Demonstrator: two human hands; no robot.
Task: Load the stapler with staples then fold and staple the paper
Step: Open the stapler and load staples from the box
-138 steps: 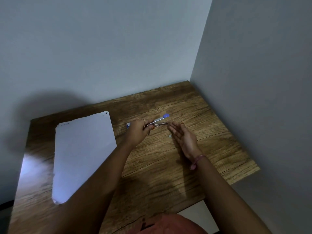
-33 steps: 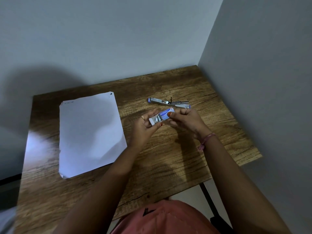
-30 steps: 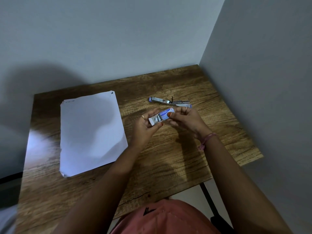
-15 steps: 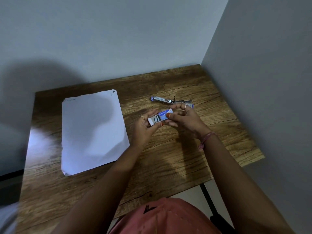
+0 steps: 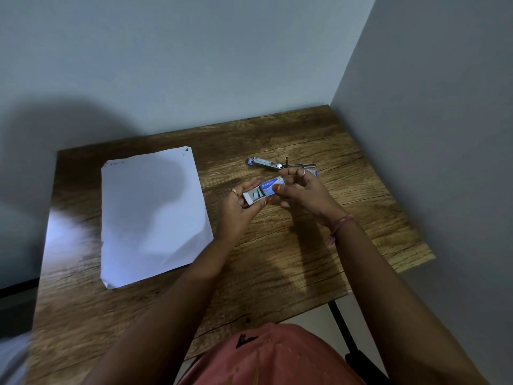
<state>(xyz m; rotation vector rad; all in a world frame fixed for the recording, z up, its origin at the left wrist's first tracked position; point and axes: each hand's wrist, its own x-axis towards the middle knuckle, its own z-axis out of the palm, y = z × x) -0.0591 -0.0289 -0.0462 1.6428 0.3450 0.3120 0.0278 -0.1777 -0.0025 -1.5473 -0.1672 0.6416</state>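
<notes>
Item 1, staple box (image 5: 263,190): small blue-and-white sliding carton, held above the table between both hands; white lettering on the blue sleeve appears to read "kangaro", the smaller print too small to read; the inner tray is drawn out leftward, showing grey staple strips (image 5: 256,193) lying inside.

Item 2, left hand (image 5: 241,207): fingers curled under and round the drawn-out tray end, thumb along its near edge; a ring on one finger.

Item 3, right hand (image 5: 302,191): thumb and fingertips pinching the sleeve end of the box; remaining fingers loosely bent above it; a ring on one finger, a pink band at the wrist.

Item 4, stapler (image 5: 277,165): metal with blue end caps, lying opened out flat on the table (image 5: 277,273) just beyond the right hand, untouched by either hand; whether any staples sit in its channel cannot be told.

Item 5, paper (image 5: 150,215): white sheet, flat and unfolded, on the left part of the wooden table, well apart from the box; a faint mark at its far left corner and a dark spot at its far right corner, neither legible.

Change since about a second ago: the box stays in the same two-handed grip, the tray drawn out about as far; stapler and paper lie where they were; some four seconds back the left hand held the stapler itself.
</notes>
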